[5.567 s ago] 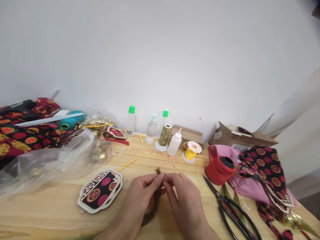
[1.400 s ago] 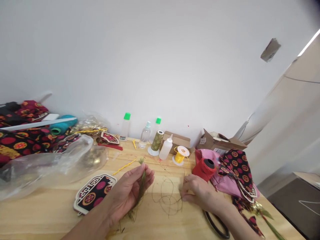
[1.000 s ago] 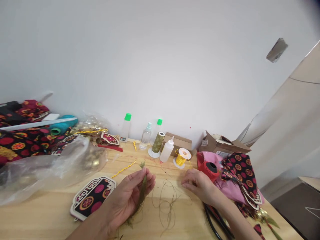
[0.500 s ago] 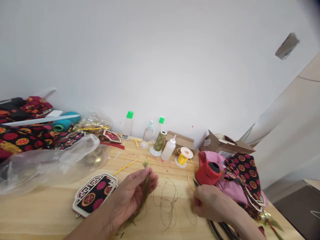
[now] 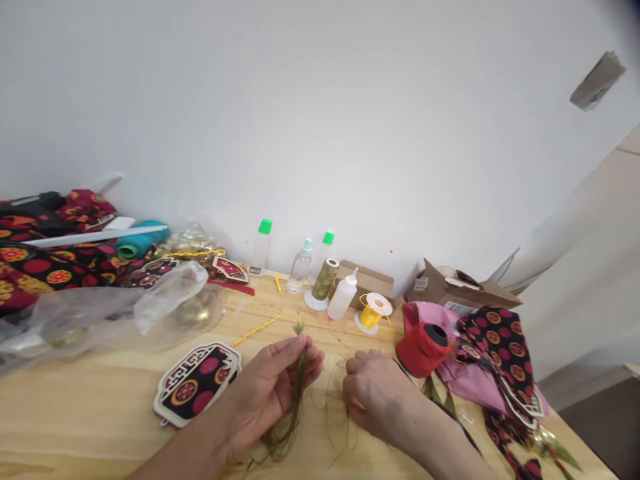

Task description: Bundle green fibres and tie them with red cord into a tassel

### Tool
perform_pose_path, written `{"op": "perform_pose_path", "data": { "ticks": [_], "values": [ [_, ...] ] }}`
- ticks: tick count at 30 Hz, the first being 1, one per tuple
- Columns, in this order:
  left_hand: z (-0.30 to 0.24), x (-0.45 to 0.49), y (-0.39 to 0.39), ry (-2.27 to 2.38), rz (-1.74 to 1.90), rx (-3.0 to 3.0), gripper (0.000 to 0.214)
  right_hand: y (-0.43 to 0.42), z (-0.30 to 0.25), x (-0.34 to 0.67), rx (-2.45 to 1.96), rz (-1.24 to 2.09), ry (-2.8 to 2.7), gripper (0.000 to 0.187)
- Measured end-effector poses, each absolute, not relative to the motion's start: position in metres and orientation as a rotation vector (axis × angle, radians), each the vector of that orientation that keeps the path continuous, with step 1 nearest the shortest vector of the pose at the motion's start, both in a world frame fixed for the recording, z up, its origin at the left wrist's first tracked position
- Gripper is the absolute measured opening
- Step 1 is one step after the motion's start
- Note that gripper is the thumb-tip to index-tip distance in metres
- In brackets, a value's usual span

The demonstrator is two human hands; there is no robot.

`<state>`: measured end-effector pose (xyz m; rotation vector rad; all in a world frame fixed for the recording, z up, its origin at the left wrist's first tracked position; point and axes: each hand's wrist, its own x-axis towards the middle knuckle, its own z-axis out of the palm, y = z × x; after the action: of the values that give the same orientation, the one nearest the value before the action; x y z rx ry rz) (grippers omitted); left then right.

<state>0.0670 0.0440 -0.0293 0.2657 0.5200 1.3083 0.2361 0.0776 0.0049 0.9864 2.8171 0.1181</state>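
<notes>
Pinched between the thumb and fingers of my left hand (image 5: 273,393) is a bundle of olive-green threads (image 5: 296,407). Its short frayed end pokes up above the fingertips, and the long strands hang down towards the table. My right hand (image 5: 375,397) is closed, knuckles up, just right of the bundle. Whatever is in its fingers is hidden from me. Loose loops of olive thread (image 5: 331,417) lie between the two hands. A dark curved handle (image 5: 457,423) shows partly behind my right forearm.
A fan-patterned purse-shaped piece (image 5: 203,383) lies left of my left hand. Along the wall stand bottles, an olive thread cone (image 5: 327,280), a white squeeze bottle (image 5: 343,297) and a yellow cord spool (image 5: 373,312). A red thread cone (image 5: 423,350) and pink cloth (image 5: 470,380) are at right.
My right hand has moved left from beside the red cone to the loose thread near my left hand. My left hand still holds the bundle. The view has shifted slightly.
</notes>
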Motion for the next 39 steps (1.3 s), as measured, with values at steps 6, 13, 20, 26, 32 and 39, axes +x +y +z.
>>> {"op": "perform_pose_path", "data": {
  "ticks": [6, 13, 20, 26, 32, 39],
  "values": [
    [-0.027, 0.069, 0.043, 0.521, 1.305, 0.267, 0.01, 0.087, 0.007, 0.241, 1.164, -0.445, 3.009, 0.012],
    [-0.031, 0.065, 0.047, 0.537, 1.32, 0.274, 0.008, 0.103, -0.014, 0.246, 1.419, -0.937, 3.027, 0.01],
    [-0.035, 0.066, 0.047, 0.582, 1.325, 0.32, 0.002, 0.1, -0.021, 0.244, 1.649, -2.135, 2.556, 0.014],
    [-0.035, 0.064, 0.048, 0.642, 1.316, 0.383, 0.004, 0.094, -0.019, 0.24, 1.642, -2.524, 2.315, 0.019],
    [-0.034, 0.067, 0.047, 0.772, 1.227, 0.508, 0.011, 0.086, -0.015, 0.236, 1.552, -2.661, 2.326, 0.018],
    [-0.032, 0.074, 0.041, 0.855, 1.121, 0.594, 0.019, 0.079, -0.013, 0.227, 1.654, -2.54, 2.495, 0.022]
  ]
}}
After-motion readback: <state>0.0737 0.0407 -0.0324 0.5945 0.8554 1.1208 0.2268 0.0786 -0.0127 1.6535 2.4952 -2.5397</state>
